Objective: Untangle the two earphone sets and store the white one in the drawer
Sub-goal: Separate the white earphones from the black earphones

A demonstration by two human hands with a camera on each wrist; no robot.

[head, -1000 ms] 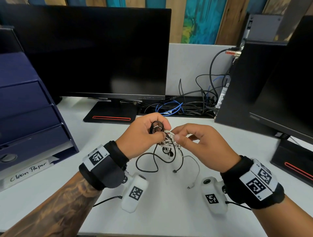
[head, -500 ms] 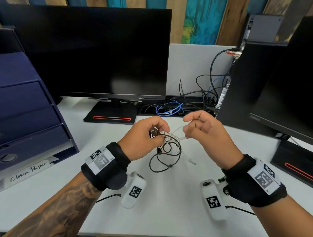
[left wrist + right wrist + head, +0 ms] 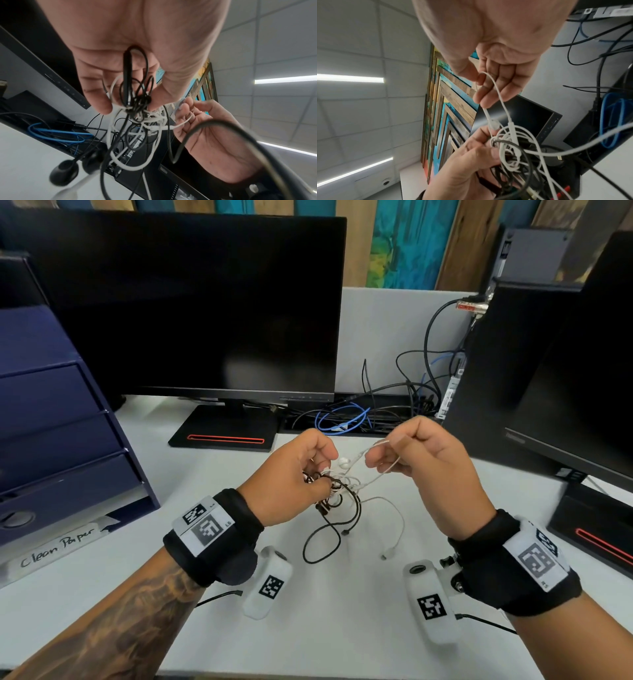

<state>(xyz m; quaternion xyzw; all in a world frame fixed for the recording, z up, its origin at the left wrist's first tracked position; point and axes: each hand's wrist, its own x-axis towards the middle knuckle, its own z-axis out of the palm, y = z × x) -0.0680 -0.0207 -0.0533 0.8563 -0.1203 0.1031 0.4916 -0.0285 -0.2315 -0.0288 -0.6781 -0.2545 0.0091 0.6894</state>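
Observation:
A knot of black earphones (image 3: pixel 354 505) (image 3: pixel 137 100) and white earphones (image 3: pixel 371 479) (image 3: pixel 508 143) hangs above the white desk (image 3: pixel 342 628). My left hand (image 3: pixel 294 477) pinches the knot between thumb and fingertips (image 3: pixel 101 105). To its right and slightly higher, my right hand (image 3: pixel 418 453) pinches a loop of the white cable (image 3: pixel 494 89), pulled out of the knot. A white earbud (image 3: pixel 343 462) shows between the two hands. Black loops and the white plug end (image 3: pixel 387 554) dangle down to the desk. The blue drawer unit (image 3: pixel 58 440) stands at the left with its drawers shut.
A black monitor (image 3: pixel 191 302) stands behind the hands, its base (image 3: pixel 226 429) on the desk. A second monitor (image 3: pixel 575 364) is at the right. Loose black and blue cables (image 3: pixel 346 419) lie along the back. A paper label reading "Clean Paper" (image 3: pixel 54 549) lies below the drawers.
My right hand has risen and moved right, drawing a length of white cable out of the knot. The left hand kept its hold on the tangle, and the white plug end swung right.

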